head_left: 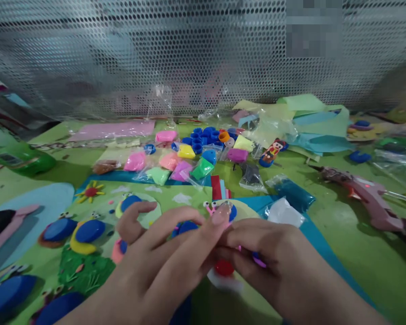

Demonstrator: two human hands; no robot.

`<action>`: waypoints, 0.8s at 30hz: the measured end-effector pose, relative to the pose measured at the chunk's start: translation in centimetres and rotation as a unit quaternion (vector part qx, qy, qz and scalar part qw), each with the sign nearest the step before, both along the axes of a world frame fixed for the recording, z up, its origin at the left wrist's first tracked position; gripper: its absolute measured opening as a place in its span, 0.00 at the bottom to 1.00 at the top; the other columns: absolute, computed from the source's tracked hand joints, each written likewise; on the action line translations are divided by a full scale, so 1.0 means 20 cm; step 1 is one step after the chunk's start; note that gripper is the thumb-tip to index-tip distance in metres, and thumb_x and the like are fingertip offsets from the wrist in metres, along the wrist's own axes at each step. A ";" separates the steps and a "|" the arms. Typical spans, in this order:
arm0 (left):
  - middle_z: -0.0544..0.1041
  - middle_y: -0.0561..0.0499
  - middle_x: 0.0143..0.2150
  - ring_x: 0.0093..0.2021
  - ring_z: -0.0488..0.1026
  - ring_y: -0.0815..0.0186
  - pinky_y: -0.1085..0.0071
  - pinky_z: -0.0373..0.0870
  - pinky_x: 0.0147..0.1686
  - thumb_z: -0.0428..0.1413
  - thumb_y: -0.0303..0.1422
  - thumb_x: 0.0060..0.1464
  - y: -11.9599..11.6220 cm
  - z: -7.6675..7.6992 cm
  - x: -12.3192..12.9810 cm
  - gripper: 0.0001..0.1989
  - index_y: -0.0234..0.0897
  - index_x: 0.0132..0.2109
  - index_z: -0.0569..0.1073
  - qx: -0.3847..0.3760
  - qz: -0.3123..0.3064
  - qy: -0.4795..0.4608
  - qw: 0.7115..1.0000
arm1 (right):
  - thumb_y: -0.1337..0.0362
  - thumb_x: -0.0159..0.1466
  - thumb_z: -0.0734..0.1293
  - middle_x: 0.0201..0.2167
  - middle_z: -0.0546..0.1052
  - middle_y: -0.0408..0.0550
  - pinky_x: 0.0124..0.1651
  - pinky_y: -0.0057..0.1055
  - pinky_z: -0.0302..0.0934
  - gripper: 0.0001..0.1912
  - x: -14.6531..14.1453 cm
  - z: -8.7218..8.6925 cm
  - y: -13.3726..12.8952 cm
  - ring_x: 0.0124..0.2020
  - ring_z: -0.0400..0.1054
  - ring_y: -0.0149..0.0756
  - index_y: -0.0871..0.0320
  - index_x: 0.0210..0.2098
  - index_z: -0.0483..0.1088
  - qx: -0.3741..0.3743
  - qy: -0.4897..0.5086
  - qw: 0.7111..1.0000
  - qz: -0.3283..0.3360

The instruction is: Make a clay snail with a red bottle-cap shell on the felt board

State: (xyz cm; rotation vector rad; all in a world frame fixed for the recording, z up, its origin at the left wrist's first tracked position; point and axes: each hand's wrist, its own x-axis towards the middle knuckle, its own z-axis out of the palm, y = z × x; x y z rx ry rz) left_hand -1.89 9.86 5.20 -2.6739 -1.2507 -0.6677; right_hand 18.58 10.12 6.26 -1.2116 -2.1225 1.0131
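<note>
My left hand (169, 257) and my right hand (270, 257) meet over the middle of the craft board. Their thumbs and fingers press together around a small purple and blue piece (259, 260), seemingly modelling clay, and most of it is hidden by the fingers. The left fingers are bent, with one fingertip raised in front of a snail figure that has pink eye stalks (209, 207). Below the fingertips a red disc (224, 267) lies on a white shape. To the left, finished snails with blue cap shells (89, 231) sit on green paper, near a green clay bush (83, 268).
Bagged coloured clay (181, 171) and a pile of blue bottle caps (203, 135) lie at the back. A pink glue gun (368, 196) rests on the right. A green bottle (20, 153) lies at the left, and a perforated metal screen (189, 54) rises behind.
</note>
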 end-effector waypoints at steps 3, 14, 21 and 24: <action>0.78 0.58 0.36 0.42 0.71 0.63 0.58 0.58 0.51 0.51 0.31 0.56 0.00 0.04 0.04 0.13 0.46 0.48 0.68 0.030 -0.017 0.008 0.999 | 0.73 0.57 0.60 0.26 0.73 0.39 0.31 0.21 0.59 0.10 -0.01 0.02 0.00 0.28 0.65 0.27 0.56 0.25 0.69 -0.006 0.008 1.000 0.005; 0.76 0.58 0.31 0.37 0.73 0.62 0.56 0.59 0.44 0.51 0.33 0.54 -0.01 0.09 0.11 0.06 0.47 0.31 0.71 -0.045 0.071 -0.108 0.991 | 0.64 0.63 0.56 0.22 0.73 0.41 0.25 0.23 0.57 0.18 0.03 0.05 0.01 0.23 0.66 0.28 0.57 0.18 0.64 0.095 -0.072 0.989 -0.093; 0.78 0.56 0.31 0.39 0.73 0.57 0.58 0.62 0.38 0.51 0.37 0.52 0.04 0.03 0.10 0.21 0.46 0.54 0.60 -0.074 0.094 -0.032 0.992 | 0.63 0.62 0.58 0.24 0.73 0.43 0.27 0.28 0.60 0.12 0.07 0.05 0.04 0.22 0.67 0.31 0.55 0.28 0.72 0.185 -0.132 0.956 -0.186; 0.79 0.58 0.29 0.39 0.73 0.56 0.57 0.60 0.40 0.53 0.41 0.51 0.05 0.00 0.11 0.31 0.47 0.60 0.49 -0.110 0.095 -0.018 0.989 | 0.64 0.61 0.59 0.23 0.72 0.43 0.28 0.28 0.61 0.11 0.07 0.05 0.04 0.21 0.66 0.30 0.55 0.28 0.72 0.184 -0.131 0.956 -0.188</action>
